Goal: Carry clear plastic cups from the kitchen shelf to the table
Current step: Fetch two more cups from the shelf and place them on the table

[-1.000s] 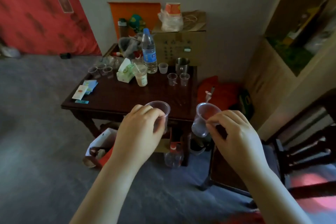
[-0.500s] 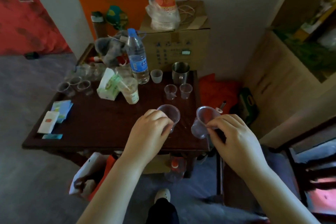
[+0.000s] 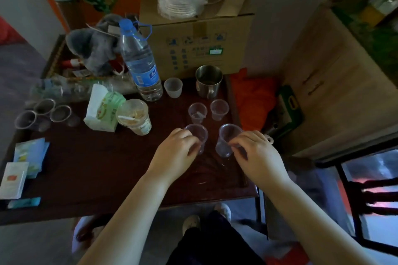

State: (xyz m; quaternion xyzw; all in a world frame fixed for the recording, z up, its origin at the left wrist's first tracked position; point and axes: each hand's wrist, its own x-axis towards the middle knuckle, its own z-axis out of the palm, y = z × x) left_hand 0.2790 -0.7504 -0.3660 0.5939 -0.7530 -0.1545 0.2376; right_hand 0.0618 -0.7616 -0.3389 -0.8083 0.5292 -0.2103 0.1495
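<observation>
My left hand [image 3: 174, 155] grips a clear plastic cup [image 3: 198, 134] low over the dark wooden table [image 3: 97, 170]. My right hand [image 3: 256, 155] holds a second clear plastic cup [image 3: 226, 139] by its rim, tilted slightly left, at the table's right side. Whether either cup's base touches the tabletop I cannot tell. Just behind them stand two more clear cups [image 3: 197, 112] [image 3: 219, 109] side by side. A frosted cup [image 3: 173, 87] stands further back.
A water bottle [image 3: 140, 62], steel mug [image 3: 208, 80], tissue pack [image 3: 103, 109] and lidded drink cup [image 3: 134, 116] crowd the table's back. Several clear cups [image 3: 43, 114] lie at the left. A cardboard box [image 3: 198, 36] stands behind, a chair [image 3: 370, 196] to the right.
I have stepped up to the table. Both hands moved forward and down with their cups, from in front of the table edge to low over its right side.
</observation>
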